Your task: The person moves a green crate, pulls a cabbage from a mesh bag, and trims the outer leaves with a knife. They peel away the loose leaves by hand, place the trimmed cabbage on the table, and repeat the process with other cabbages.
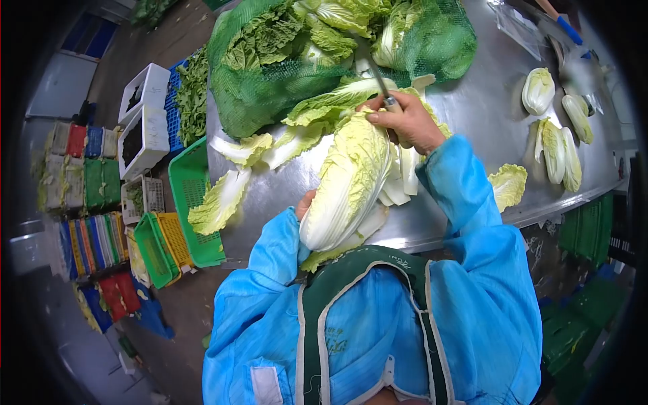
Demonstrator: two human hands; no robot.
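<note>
A large napa cabbage (347, 182) lies tilted over the metal table's near edge. My left hand (306, 204) is at its lower left side, mostly hidden behind it. Above the cabbage's top end, my right hand (410, 121) is closed around the handle of a knife (380, 79), whose blade points up and away. Loose outer leaves (304, 138) lie beyond the cabbage, and cut pale leaf pieces (398, 182) are to its right. Behind them a green mesh bag (253, 101) holds more cabbages and leaves.
Small cabbages (538, 91) lie on the table (472, 115) at the right. A single leaf (507, 185) is near the front edge. Green crates (192, 182), white foam boxes (145, 145) and stacked coloured crates (101, 243) stand at the left.
</note>
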